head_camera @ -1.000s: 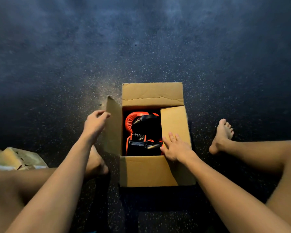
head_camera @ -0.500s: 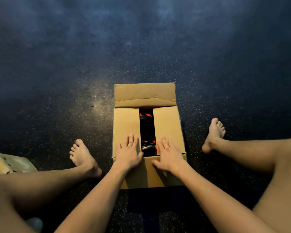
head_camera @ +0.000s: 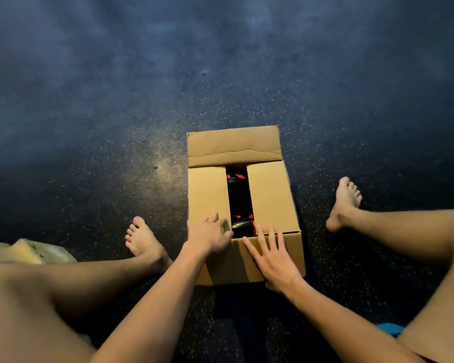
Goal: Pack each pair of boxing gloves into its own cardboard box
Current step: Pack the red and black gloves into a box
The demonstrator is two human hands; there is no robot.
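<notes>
right hand [head_camera: 271, 260] slid down onto box [head_camera: 273, 203] front

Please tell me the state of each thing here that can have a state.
cardboard box: upright, partly closed
side flaps: folded down, gap between
far flap: open
boxing gloves: inside box
left hand: on left flap
right hand: flat on near side

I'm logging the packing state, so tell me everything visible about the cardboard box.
The cardboard box is plain brown corrugated board, standing upright on the dark speckled floor between the person's legs. Its two side flaps are folded down, leaving a central gap showing red-and-black gloves; the far flap is still open. The left hand rests on the left flap, the right hand on the near wall.
</notes>
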